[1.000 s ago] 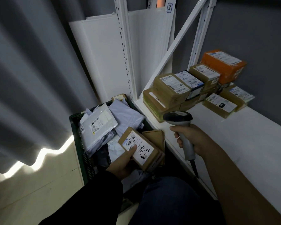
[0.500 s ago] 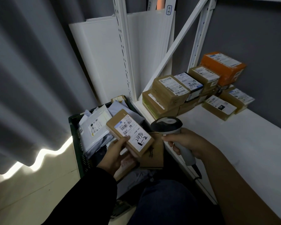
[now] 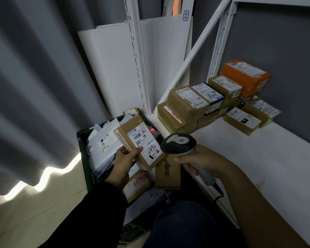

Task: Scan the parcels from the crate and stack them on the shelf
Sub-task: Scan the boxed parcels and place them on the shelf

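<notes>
My left hand (image 3: 123, 161) holds a flat brown parcel (image 3: 132, 133) above the dark green crate (image 3: 82, 145), its white label with "2490-2" written on it facing up. My right hand (image 3: 200, 161) grips a grey barcode scanner (image 3: 178, 143) just right of the parcel, head aimed toward it. A red scan light (image 3: 152, 130) glows beyond the parcel's far edge. In the crate lie white mailer bags (image 3: 106, 140) and more brown boxes (image 3: 167, 173). Stacked parcels (image 3: 188, 106), one orange (image 3: 245, 76), sit at the back of the white shelf (image 3: 249, 158).
A grey curtain (image 3: 34, 86) hangs at the left, with light floor (image 3: 34, 212) below it. White shelf uprights (image 3: 138, 59) and a diagonal brace (image 3: 195, 51) rise beside the crate. White boards (image 3: 111, 68) lean against the wall behind. My knee (image 3: 183, 224) is below.
My left hand lifted the labelled parcel out of the crate and up. My right hand brought the scanner left and down beside it, and a red scan light now shows.
</notes>
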